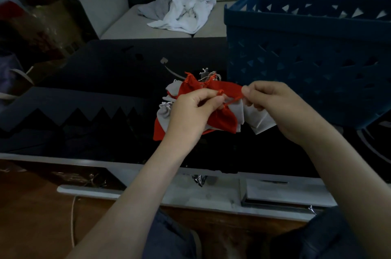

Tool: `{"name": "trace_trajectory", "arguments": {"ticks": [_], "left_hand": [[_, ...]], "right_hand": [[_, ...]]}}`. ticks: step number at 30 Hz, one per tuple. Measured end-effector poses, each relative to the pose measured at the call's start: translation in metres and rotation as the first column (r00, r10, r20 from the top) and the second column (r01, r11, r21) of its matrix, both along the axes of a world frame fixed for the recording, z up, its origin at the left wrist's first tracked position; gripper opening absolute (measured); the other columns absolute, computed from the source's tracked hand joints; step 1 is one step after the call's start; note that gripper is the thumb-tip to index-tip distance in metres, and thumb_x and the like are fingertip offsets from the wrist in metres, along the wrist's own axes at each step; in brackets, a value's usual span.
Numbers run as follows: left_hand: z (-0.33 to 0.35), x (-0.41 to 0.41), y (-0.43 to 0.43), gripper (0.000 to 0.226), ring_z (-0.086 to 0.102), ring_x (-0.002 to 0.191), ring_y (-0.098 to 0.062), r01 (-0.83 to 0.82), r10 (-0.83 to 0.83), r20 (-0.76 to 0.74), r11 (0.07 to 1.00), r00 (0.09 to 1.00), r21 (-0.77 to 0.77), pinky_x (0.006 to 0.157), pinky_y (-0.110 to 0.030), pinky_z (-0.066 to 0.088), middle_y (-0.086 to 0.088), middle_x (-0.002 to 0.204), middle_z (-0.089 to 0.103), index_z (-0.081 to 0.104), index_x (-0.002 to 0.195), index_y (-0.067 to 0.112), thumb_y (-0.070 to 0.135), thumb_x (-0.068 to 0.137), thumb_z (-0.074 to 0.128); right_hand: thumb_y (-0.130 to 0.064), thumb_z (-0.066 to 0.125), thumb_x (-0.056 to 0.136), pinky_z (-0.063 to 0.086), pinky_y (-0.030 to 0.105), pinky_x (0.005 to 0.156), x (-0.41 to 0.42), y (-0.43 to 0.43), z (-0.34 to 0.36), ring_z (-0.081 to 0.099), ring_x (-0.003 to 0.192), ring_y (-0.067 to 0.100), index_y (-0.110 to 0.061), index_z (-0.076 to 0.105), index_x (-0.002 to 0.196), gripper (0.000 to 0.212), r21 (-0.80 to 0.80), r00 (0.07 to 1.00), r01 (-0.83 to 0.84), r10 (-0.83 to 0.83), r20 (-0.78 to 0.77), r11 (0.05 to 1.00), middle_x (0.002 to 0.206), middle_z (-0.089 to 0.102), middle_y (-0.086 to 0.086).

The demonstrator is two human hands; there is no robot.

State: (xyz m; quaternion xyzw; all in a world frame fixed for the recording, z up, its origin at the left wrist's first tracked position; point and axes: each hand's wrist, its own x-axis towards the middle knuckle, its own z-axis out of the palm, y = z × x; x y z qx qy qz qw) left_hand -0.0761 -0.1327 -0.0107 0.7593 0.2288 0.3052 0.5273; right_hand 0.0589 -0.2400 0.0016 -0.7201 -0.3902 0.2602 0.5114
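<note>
Dark table (101, 72); left hand (190, 112) and right hand (279, 108) pinch red pouch (224, 87).

A small red drawstring pouch (225, 120) hangs crumpled between the left hand (190, 110) and right hand (281, 108), its red cord (234, 99) pinched and stretched sideways; grey and red pouches (164, 111) lie heaped beneath on the dark table (101, 81).

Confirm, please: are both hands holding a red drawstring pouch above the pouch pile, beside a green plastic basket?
The head view shows the plastic basket is blue, not green; left hand and right hand do hold the red drawstring pouch above the pouch pile.
</note>
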Motion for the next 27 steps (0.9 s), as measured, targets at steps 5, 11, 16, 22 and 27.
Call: {"name": "trace_trajectory", "arguments": {"ticks": [5, 11, 16, 22, 27], "left_hand": [[-0.003, 0.006, -0.001, 0.009, 0.068, 0.076, -0.007, -0.057, 0.059, 0.012, 0.992, 0.998, -0.113, 0.076, -0.024, 0.052, 0.002, 0.076, 0.071, 0.067, 0.097, 0.014, 0.018, 0.089, 0.064], [-0.003, 0.006, -0.002, 0.012, 0.064, 0.072, -0.011, -0.055, 0.056, 0.004, 0.995, 0.998, -0.084, 0.067, -0.019, 0.052, -0.003, 0.077, 0.069, 0.067, 0.093, 0.010, 0.013, 0.095, 0.056], [-0.005, 0.007, -0.001, 0.015, 0.067, 0.081, -0.015, -0.050, 0.050, -0.011, 0.999, 0.999, -0.003, 0.076, -0.025, 0.054, -0.005, 0.084, 0.071, 0.069, 0.094, 0.008, 0.013, 0.095, 0.056], [-0.010, 0.006, -0.001, 0.015, 0.060, 0.074, 0.002, -0.020, 0.028, -0.049, 0.985, 0.998, 0.172, 0.070, -0.014, 0.047, 0.008, 0.077, 0.065, 0.067, 0.094, 0.017, 0.011, 0.096, 0.053], [-0.008, 0.007, -0.008, 0.016, 0.064, 0.078, -0.003, -0.041, 0.044, -0.021, 0.989, 0.999, 0.139, 0.072, -0.014, 0.050, 0.003, 0.083, 0.069, 0.067, 0.096, 0.014, 0.027, 0.088, 0.066]], "right_hand": [[-0.007, 0.046, 0.096, 0.042, 0.013, 0.070, -0.014, 0.005, -0.001, 0.054, 0.070, -0.001, -0.014, 0.059, 0.078, 0.024, 0.223, 0.977, -0.143, 0.174, -0.126, 0.964, 0.071, 0.059, -0.009], [0.002, 0.052, 0.091, 0.046, 0.019, 0.074, -0.022, 0.009, -0.002, 0.059, 0.075, -0.001, -0.016, 0.059, 0.088, 0.019, 0.206, 0.977, -0.196, 0.174, 0.124, 0.959, 0.075, 0.064, -0.007], [0.002, 0.059, 0.088, 0.043, 0.027, 0.077, -0.024, 0.013, -0.005, 0.061, 0.079, 0.022, -0.021, 0.047, 0.095, 0.027, 0.211, 0.979, -0.135, 0.097, 0.181, 0.968, 0.075, 0.064, 0.011], [-0.002, 0.061, 0.087, 0.038, 0.008, 0.067, -0.020, 0.015, -0.007, 0.052, 0.067, 0.002, -0.023, 0.050, 0.099, 0.026, 0.152, 0.973, -0.080, 0.043, 0.228, 0.985, 0.070, 0.060, -0.002], [0.003, 0.056, 0.088, 0.037, 0.006, 0.063, -0.020, 0.012, -0.005, 0.049, 0.065, -0.001, -0.011, 0.053, 0.106, 0.024, 0.107, 0.946, -0.108, 0.069, 0.315, 0.988, 0.077, 0.061, 0.006]]}}
